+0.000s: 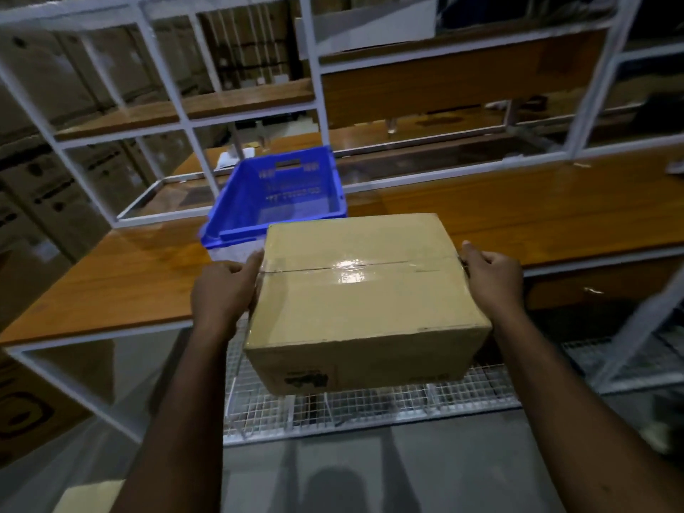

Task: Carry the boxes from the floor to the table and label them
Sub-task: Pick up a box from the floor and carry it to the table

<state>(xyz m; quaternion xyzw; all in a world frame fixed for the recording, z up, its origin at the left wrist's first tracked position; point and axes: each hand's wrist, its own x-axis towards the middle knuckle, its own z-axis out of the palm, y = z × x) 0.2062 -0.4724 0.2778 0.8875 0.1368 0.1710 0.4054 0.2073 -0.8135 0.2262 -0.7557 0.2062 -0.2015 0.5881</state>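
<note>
Hands on either side carry a brown, tape-sealed rectangular cardboard box [364, 290], held in the air at the near edge of the long wooden-topped table with a white metal frame [111, 275]. The left hand [222, 290] grips the box's left side, thumb hooked over the top edge beside the tape seam, and the right hand [494, 277] grips the right side with its fingers curled around that edge. Clear glossy tape runs across the middle of the lid (it catches a bright glare). A dark printed mark [307, 379] shows on the near face, too blurred to read. Just beyond the box's far left corner a blue plastic crate with slotted walls [281, 194] sits on the table. Below the box a white wire-mesh lower shelf [370, 405] spans the frame, and stacked brown cartons [40, 179] stand far left behind the white racking.
</note>
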